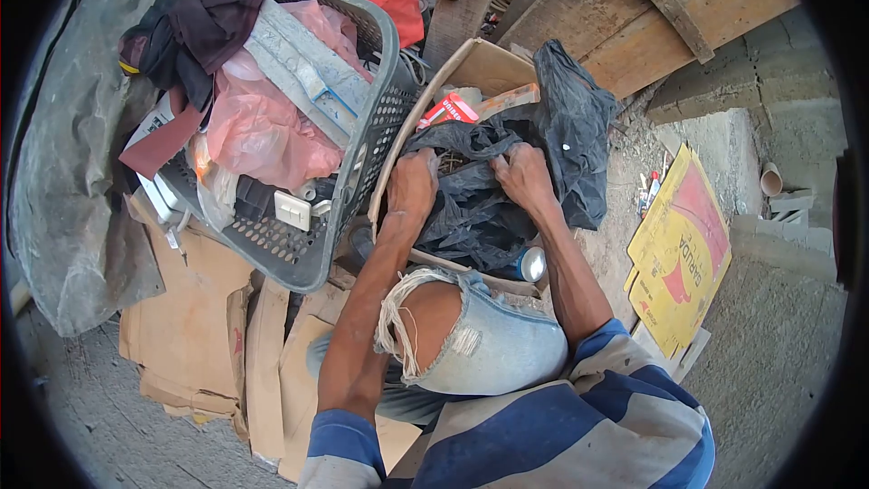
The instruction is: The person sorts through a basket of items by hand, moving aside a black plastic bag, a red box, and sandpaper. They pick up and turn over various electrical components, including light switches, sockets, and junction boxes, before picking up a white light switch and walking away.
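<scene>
A black plastic bag (pixel 471 208) lies crumpled inside a cardboard box (pixel 389 163) in front of my knees. My left hand (pixel 414 183) is closed on the bag's left edge, and my right hand (pixel 525 177) is closed on its right edge. Between the hands the bag's mouth is spread, with small brownish pieces, too small to name, showing inside. Another black plastic bag (pixel 579 127) hangs over the box's right side. A red and white packet (pixel 448 111) sits at the back of the box. Near the front right corner rests a can (pixel 531 264).
A grey plastic basket (pixel 385 81) at the left holds pink plastic bags (pixel 272 131), dark cloth (pixel 195 23) and a white switch plate (pixel 292 210). Flattened cardboard (pixel 190 317) covers the ground below it. A yellow sack (pixel 681 254) lies right; wooden boards (pixel 670 14) lean behind.
</scene>
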Action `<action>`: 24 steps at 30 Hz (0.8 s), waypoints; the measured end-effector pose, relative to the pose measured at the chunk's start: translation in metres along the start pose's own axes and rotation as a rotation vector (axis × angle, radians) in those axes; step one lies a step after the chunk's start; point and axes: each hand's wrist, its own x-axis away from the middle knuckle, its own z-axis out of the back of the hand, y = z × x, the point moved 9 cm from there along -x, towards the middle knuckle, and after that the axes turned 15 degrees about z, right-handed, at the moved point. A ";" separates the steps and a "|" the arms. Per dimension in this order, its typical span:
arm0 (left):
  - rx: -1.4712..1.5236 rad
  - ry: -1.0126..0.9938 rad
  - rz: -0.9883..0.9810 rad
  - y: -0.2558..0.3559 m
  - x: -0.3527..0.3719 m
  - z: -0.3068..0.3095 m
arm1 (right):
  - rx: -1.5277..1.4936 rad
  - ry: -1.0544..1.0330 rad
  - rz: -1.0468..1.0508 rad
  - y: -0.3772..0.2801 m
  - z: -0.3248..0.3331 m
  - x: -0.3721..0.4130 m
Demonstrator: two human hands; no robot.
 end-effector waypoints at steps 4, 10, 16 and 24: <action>0.105 0.022 -0.017 0.007 0.020 0.019 | 0.010 -0.048 0.038 -0.017 0.004 -0.002; 0.425 0.005 0.190 -0.010 0.039 0.043 | -0.034 -0.018 0.074 -0.019 0.006 0.000; 0.576 -0.066 0.215 -0.012 0.040 0.040 | -0.130 0.006 0.025 -0.015 0.010 0.005; 0.559 -0.098 0.223 -0.011 0.038 0.038 | -0.204 -0.046 -0.056 -0.015 0.011 0.003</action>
